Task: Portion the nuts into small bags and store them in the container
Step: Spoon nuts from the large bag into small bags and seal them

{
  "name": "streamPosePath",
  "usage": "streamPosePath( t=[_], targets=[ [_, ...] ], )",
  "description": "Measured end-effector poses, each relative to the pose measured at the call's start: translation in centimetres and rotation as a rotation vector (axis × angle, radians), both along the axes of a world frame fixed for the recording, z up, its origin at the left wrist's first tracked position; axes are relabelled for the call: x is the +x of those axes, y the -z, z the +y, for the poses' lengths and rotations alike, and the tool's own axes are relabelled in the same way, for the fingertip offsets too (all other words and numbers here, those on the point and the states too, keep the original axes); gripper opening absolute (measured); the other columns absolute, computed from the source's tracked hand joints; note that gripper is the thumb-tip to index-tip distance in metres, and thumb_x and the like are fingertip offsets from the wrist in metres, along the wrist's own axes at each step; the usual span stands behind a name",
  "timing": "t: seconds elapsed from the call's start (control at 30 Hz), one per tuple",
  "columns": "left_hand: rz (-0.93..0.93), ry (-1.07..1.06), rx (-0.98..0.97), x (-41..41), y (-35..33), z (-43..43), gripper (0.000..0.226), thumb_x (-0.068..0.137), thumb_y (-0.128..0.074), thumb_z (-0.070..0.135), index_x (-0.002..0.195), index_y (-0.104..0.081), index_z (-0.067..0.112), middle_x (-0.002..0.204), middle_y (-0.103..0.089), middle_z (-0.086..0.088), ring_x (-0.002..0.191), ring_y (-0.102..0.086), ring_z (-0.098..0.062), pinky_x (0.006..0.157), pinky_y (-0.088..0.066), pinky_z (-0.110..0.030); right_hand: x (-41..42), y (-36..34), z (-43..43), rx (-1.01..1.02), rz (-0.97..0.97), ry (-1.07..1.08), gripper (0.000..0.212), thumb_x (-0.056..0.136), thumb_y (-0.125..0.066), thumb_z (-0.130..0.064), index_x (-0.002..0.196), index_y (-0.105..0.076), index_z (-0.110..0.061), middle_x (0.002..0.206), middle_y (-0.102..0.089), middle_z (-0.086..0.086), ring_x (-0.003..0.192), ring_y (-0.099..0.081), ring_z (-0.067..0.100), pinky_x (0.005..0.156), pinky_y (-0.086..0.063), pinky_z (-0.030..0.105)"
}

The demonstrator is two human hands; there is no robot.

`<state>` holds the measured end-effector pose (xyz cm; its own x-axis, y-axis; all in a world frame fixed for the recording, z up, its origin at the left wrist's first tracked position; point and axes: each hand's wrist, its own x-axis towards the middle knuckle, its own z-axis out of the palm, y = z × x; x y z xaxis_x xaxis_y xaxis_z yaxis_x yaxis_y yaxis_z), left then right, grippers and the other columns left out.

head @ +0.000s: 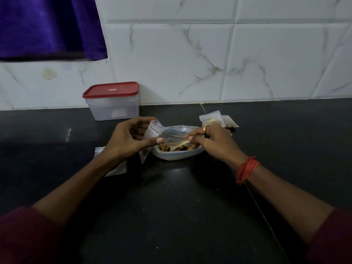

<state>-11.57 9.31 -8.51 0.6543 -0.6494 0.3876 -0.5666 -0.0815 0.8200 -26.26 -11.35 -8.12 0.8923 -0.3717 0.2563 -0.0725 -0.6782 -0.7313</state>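
A shallow bluish bowl [176,156] of mixed nuts [185,149] sits mid-counter. My left hand [129,139] pinches a small clear zip bag [152,134] just left of the bowl, its mouth tipped toward the nuts. My right hand [213,139] grips a pale spoon [176,145] whose scoop lies in the nuts. Two filled small bags [211,119] lie behind my right hand. A clear container with a red lid [112,101], closed, stands by the wall at the back left.
Empty clear bags [117,169] lie flat under my left forearm. The dark counter [171,206] runs back to a white marble-tiled wall [209,54]. A purple cloth [47,25] hangs at the upper left.
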Motion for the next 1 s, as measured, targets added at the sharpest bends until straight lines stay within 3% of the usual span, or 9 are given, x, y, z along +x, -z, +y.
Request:
streamPosePath(
  t=[0.17,0.3,0.47,0.57,0.67,0.77,0.9,1.0],
  targets=[
    [0.004,0.004,-0.001,0.0,0.0,0.0,0.064,0.067,-0.082,0.027,0.128,-0.062,0.019,0.114,-0.068,0.007,0.101,-0.065,0.003,0.077,-0.053,-0.012,0.0,-0.1,-0.3,0.175,-0.054,0.053,0.023,0.095,-0.061,-0.014,0.087,-0.078,-0.027,0.069,-0.073,-0.002,0.072,-0.070,0.003,0.078,-0.051,0.018],
    [0.001,-0.002,-0.011,-0.2,-0.1,0.0,0.065,0.066,-0.082,0.029,0.127,-0.062,0.017,0.112,-0.068,0.007,0.100,-0.066,0.002,0.076,-0.054,-0.013,-0.3,-0.5,-0.5,0.266,-0.116,0.091,0.025,0.095,-0.059,-0.011,0.085,-0.078,-0.024,0.063,-0.069,-0.005,0.064,-0.068,0.001,0.067,-0.048,0.012],
    [-0.004,-0.012,-0.021,-0.3,-0.1,-0.1,0.066,0.065,-0.082,0.031,0.126,-0.063,0.017,0.111,-0.069,0.007,0.100,-0.067,0.001,0.078,-0.055,-0.015,-0.4,-0.7,-1.4,0.304,-0.193,0.172,0.042,0.093,-0.059,-0.011,0.061,-0.075,-0.034,0.083,-0.077,0.002,0.089,-0.071,0.010,0.091,-0.055,0.032],
    [-0.009,-0.010,-0.020,-0.4,-0.1,-0.1,0.066,0.064,-0.083,0.031,0.126,-0.063,0.019,0.112,-0.069,0.008,0.101,-0.067,0.000,0.079,-0.055,-0.015,-0.4,-0.9,-1.4,0.361,-0.250,0.183,0.029,0.093,-0.060,-0.012,0.076,-0.078,-0.027,0.073,-0.074,-0.004,0.083,-0.068,0.013,0.086,-0.054,0.033],
    [-0.021,-0.007,-0.012,-0.4,-0.2,-0.1,0.067,0.064,-0.082,0.033,0.126,-0.062,0.020,0.112,-0.068,0.011,0.101,-0.066,0.003,0.079,-0.055,-0.014,-0.3,-0.9,-0.8,0.350,-0.294,0.138,0.038,0.095,-0.060,-0.011,0.069,-0.074,-0.035,0.083,-0.076,-0.001,0.090,-0.069,0.009,0.085,-0.052,0.022],
    [-0.025,-0.007,-0.008,-0.5,-0.2,-0.1,0.066,0.064,-0.082,0.032,0.126,-0.061,0.020,0.111,-0.067,0.012,0.101,-0.065,0.004,0.078,-0.054,-0.013,-0.2,-0.8,0.3,0.316,-0.305,0.075,0.024,0.097,-0.062,-0.018,0.089,-0.073,-0.038,0.074,-0.073,-0.007,0.076,-0.065,0.006,0.069,-0.048,0.010],
    [-0.003,-0.009,-0.020,-0.4,-0.2,0.0,0.060,0.066,-0.082,0.030,0.122,-0.063,0.022,0.110,-0.070,0.008,0.100,-0.067,0.001,0.078,-0.055,-0.015,0.0,-0.4,1.3,0.254,-0.327,-0.004,0.017,0.096,-0.065,-0.022,0.107,-0.075,-0.030,0.078,-0.075,-0.009,0.068,-0.062,0.014,0.060,-0.048,0.013],
    [0.017,-0.014,-0.033,-0.2,-0.1,0.0,0.057,0.066,-0.082,0.028,0.121,-0.065,0.020,0.109,-0.071,0.006,0.100,-0.068,-0.003,0.078,-0.056,-0.016,0.1,-0.1,1.3,0.103,-0.322,-0.049,0.023,0.095,-0.067,-0.025,0.115,-0.074,-0.033,0.089,-0.076,-0.013,0.082,-0.068,0.008,0.073,-0.057,0.023]
  ],
)
